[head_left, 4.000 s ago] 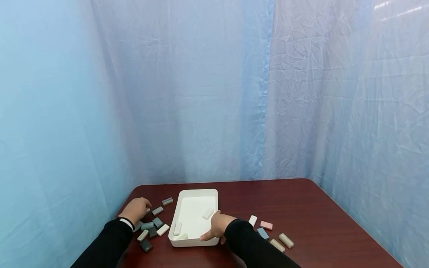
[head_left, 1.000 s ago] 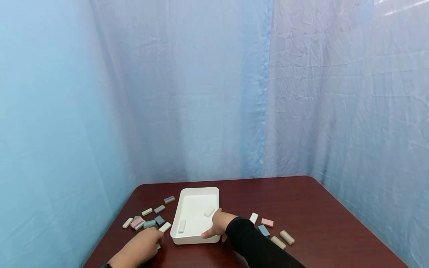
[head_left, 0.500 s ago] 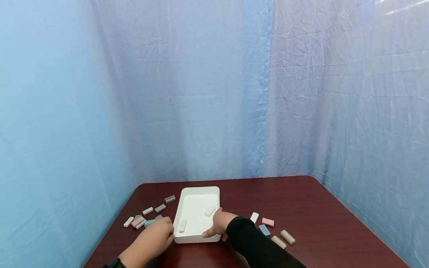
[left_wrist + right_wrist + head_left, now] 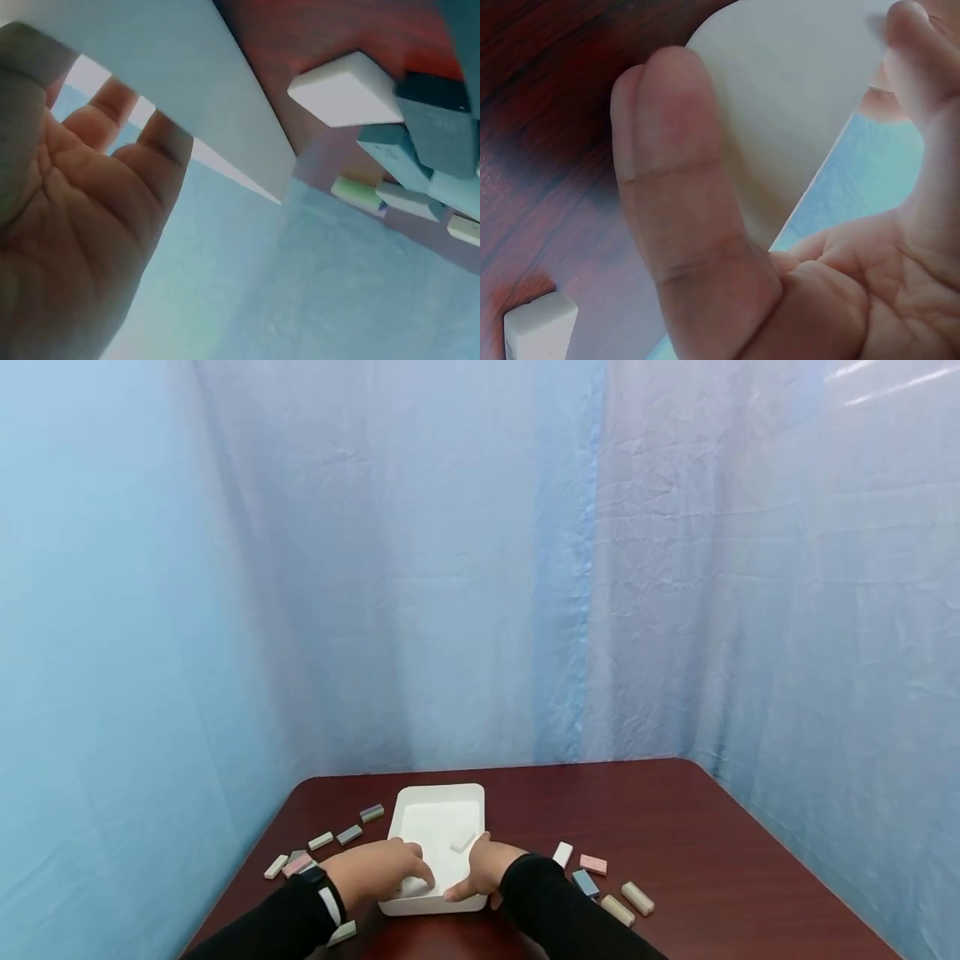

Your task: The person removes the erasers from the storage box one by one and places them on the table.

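Observation:
A white tray (image 4: pixel 438 797) lies on the table. My right hand (image 4: pixel 486 868) grips its near right corner, fingers along the outer wall and thumb over the rim; in the right wrist view the fingers (image 4: pixel 682 150) lie against that wall. My left hand (image 4: pixel 382 867) reaches over the left rim, fingertips down inside the tray beside a white eraser-like block (image 4: pixel 414 887). The tray wall hides those fingertips in the left wrist view, so a hold on the block cannot be made out. Another white block (image 4: pixel 462 841) lies inside, near the right hand.
Left of the tray several small blocks lie about, among them a pink one (image 4: pixel 297 864), a grey one (image 4: pixel 349 835) and a pale one (image 4: pixel 342 932). On the right are a blue block (image 4: pixel 585 883), a pink block (image 4: pixel 593 864) and several pale ones.
My left hand has moved from the blocks on the left into the tray. A pale green block seen in the tray 4 seconds ago was gone by 1 second ago. The right hand keeps its grip.

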### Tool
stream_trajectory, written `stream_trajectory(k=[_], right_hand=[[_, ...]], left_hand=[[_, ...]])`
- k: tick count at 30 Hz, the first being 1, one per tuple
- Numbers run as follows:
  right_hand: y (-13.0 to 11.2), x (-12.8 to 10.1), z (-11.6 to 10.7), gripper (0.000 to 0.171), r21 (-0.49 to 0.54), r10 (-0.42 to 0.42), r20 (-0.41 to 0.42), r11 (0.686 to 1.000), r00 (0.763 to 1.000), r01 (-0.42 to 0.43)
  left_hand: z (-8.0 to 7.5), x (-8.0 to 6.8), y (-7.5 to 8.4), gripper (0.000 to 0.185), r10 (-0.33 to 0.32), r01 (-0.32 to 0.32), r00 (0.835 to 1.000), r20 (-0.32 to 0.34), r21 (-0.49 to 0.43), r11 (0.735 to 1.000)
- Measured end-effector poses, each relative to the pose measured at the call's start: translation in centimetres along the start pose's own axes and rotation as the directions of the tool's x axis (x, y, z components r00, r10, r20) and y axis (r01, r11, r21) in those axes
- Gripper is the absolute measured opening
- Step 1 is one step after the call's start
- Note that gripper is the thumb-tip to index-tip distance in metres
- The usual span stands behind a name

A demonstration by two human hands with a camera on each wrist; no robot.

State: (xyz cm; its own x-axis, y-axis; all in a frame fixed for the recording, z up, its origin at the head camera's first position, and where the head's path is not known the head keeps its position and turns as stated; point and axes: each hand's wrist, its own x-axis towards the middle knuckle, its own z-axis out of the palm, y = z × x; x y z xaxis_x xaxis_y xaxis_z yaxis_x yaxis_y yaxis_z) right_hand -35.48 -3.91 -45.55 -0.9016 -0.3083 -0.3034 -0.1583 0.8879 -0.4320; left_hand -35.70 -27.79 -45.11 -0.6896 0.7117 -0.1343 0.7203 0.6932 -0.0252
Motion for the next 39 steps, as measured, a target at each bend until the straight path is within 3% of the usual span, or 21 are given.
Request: stream_trajectory(k=[3,6,12,16,20,24,30,35,39], right_hand=[[-0.1,0.1,-0.2,0.116,-0.028,-0.005,-0.021,1.000,1.000,0.004],[-0.3,0.3,-0.5,0.116,-0.054,-0.010,-0.032,0.999,0.999,0.008],[-0.3,0.6,-0.5,0.116,-0.039,0.003,-0.016,0.999,1.000,-0.004],[-0.3,0.1,-0.5,0.115,0.026,0.000,0.003,1.000,1.000,-0.001],[-0.3,-0.4,-0.5,0.114,0.083,-0.024,0.018,0.996,1.000,0.022],[-0.2,-0.7,-0.5,0.114,0.086,-0.045,0.024,0.995,0.999,0.042],[0.0,-0.7,-0.4,0.113,0.060,-0.043,0.016,0.997,0.999,0.042],[-0.1,-0.6,-0.1,0.115,0.011,-0.031,0.020,0.999,0.999,0.031],[-0.1,-0.5,-0.1,0.115,-0.006,-0.014,-0.009,1.000,1.000,0.014]], left_hand=[[0.0,0.9,-0.4,0.057,0.003,-0.003,1.000,0.022,-0.003,1.000],[-0.2,1.5,-0.8,0.051,0.000,0.000,1.000,-0.003,-0.042,0.999],[0.0,2.4,-0.3,0.049,-0.018,0.011,0.999,-0.034,-0.182,0.983],[0.5,3.5,0.2,0.040,0.102,-0.106,0.994,-0.028,-0.264,0.959],[0.9,4.6,0.2,0.027,0.270,-0.271,0.962,-0.044,-0.267,0.925],[1.0,5.3,0.3,0.023,0.338,-0.340,0.940,-0.047,-0.202,0.918],[1.2,5.7,0.6,0.020,0.326,-0.332,0.943,-0.064,-0.136,0.933],[2.1,5.3,0.5,0.012,0.228,-0.245,0.965,-0.128,-0.142,0.959],[2.0,4.6,0.3,0.018,0.155,-0.174,0.980,-0.127,-0.161,0.971]])
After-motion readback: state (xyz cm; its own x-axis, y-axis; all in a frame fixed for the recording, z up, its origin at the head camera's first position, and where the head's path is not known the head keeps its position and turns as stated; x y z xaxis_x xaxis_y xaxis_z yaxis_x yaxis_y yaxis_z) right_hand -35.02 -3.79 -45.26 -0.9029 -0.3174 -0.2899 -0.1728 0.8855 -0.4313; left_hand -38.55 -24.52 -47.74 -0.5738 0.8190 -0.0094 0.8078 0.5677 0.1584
